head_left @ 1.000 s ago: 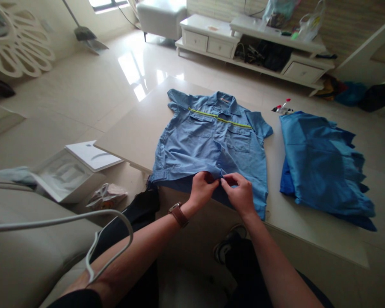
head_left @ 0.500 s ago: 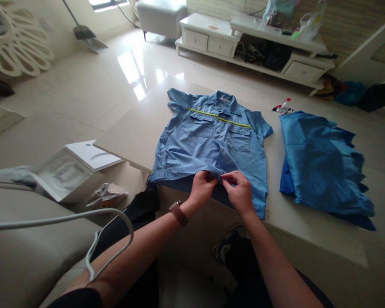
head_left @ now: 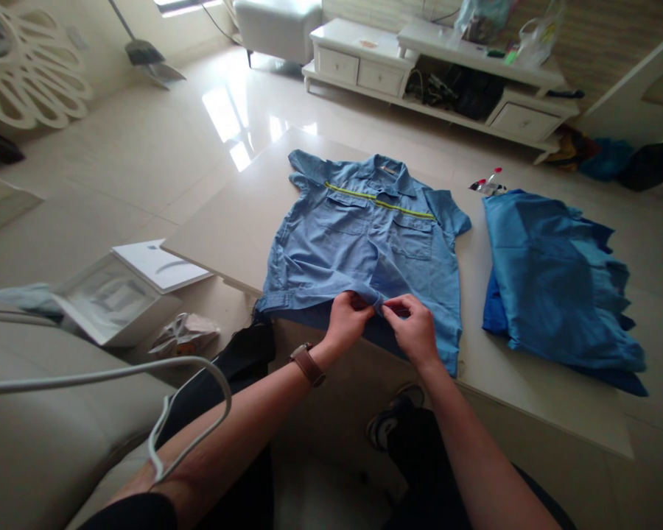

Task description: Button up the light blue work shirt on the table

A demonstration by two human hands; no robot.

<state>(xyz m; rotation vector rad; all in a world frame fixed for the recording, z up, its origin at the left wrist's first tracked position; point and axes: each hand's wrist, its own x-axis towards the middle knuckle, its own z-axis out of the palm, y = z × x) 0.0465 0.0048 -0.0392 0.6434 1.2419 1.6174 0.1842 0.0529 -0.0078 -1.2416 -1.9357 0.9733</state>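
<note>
A blue short-sleeved work shirt [head_left: 331, 246] with a yellow stripe across the chest lies front up on the table [head_left: 226, 228], collar away from me. Its bottom hem hangs at the table's near edge. My left hand [head_left: 349, 318] is closed on the hem near the middle of the front opening, its fingertips partly under the cloth. Right beside it, my right hand [head_left: 412, 324] pinches the hem at the same spot, thumb and forefinger together. The front edges are lifted and creased there. Whatever small part lies between the fingertips is hidden.
A pile of blue garments [head_left: 563, 280] lies on the table's right side, with small red-capped bottles [head_left: 489, 182] behind it. An opened white box [head_left: 121, 294] stands at the left. A white cable [head_left: 144, 374] loops over my left forearm. Beyond is a low white cabinet [head_left: 359, 62].
Almost nothing differs. Both hands stay at the same place on the hem, and the view has shifted very slightly.
</note>
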